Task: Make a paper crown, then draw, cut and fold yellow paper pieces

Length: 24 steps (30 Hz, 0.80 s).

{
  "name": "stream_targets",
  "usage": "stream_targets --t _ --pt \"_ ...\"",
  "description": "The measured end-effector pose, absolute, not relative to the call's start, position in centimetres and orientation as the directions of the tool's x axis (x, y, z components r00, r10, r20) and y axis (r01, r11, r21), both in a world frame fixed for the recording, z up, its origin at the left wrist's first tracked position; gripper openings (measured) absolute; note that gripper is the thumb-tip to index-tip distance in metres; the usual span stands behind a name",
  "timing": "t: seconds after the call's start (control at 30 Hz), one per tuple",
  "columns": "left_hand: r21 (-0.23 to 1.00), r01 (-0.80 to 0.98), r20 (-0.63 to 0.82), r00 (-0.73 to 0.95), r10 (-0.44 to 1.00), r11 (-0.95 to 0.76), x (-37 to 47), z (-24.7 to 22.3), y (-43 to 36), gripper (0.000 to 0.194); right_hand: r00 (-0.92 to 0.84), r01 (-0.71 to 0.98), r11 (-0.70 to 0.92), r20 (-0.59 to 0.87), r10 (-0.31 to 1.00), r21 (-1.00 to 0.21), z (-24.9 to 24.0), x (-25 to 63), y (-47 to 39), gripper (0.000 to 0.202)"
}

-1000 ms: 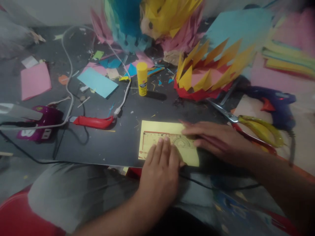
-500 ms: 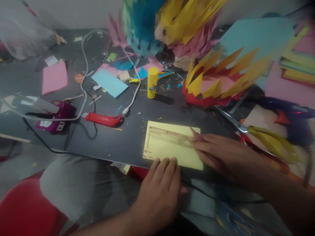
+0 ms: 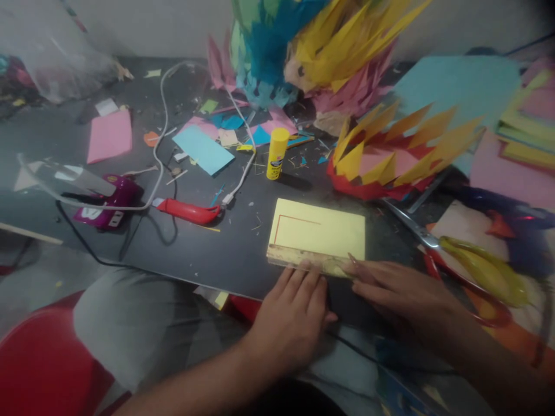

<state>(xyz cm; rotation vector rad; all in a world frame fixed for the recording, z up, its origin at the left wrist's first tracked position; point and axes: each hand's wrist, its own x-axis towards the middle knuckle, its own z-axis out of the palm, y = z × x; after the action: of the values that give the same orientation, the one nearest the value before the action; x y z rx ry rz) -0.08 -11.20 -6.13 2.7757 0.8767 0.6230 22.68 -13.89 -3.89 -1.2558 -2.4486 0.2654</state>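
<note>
A yellow sheet of paper (image 3: 336, 225) lies near the table's front edge, with a reddish right-angled line drawn on its left part. Along its near edge lies a clear ruler (image 3: 303, 256), roughly parallel to that edge. My left hand (image 3: 299, 312) rests with outstretched fingers, its fingertips at the ruler's near edge. At the ruler's right end, my right hand (image 3: 394, 289) is closed round a slim dark red pencil (image 3: 356, 264), whose pointed end sticks up past the fingers. The rest of the pencil is mostly hidden by the hand.
Beyond the paper stand a glue stick (image 3: 277, 155) and a red-and-yellow paper crown (image 3: 390, 167). Scissors (image 3: 468, 263) lie at right. A red cutter (image 3: 188, 211), white cable (image 3: 162, 133) and purple adapter (image 3: 106, 205) are at left. Paper scraps litter the back.
The ruler has moved from the paper's upper part down to its near edge, uncovering the drawn line. My right hand has shifted down with it, and my left fingertips now meet the ruler.
</note>
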Motion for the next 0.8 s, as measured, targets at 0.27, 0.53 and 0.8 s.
stream_targets --t 0.27,0.53,0.8 --pt "0.383 0.403 0.442 0.710 0.548 -0.831 -1.2 -4.7 -12.6 0.038 -0.549 0.751 0.606 0.261 0.794 -0.263 -4.1 22.2 -14.3 0.021" --pt "0.510 0.413 0.336 0.712 0.617 -0.755 -2.7 -2.4 -4.4 0.031 -0.534 0.743 0.591 0.255 0.806 -0.314 -3.6 21.3 -14.5 0.020" --pt "0.561 0.299 0.174 0.869 0.463 -0.772 -4.3 -3.8 0.8 0.030 -0.532 0.719 0.592 0.261 0.806 -0.364 -4.0 21.3 -14.5 0.028"
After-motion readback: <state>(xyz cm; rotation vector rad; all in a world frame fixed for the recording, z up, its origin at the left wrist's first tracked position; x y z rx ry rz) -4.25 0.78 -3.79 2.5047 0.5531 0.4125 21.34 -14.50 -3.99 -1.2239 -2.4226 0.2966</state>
